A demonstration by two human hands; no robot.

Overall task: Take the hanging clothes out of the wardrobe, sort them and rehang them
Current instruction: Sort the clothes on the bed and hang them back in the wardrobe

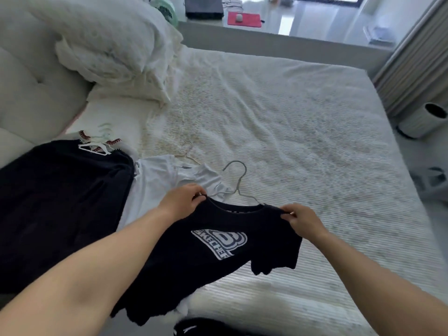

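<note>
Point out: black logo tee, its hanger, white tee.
black logo tee point(218, 243), head view, on the chest print
hanger point(238, 174), head view, on the hook
white tee point(155, 180), head view, on the body

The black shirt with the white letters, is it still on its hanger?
Yes. The black shirt hangs on the hanger, whose hook sticks out above the collar, while the left hand and right hand pinch its shoulders.
</note>
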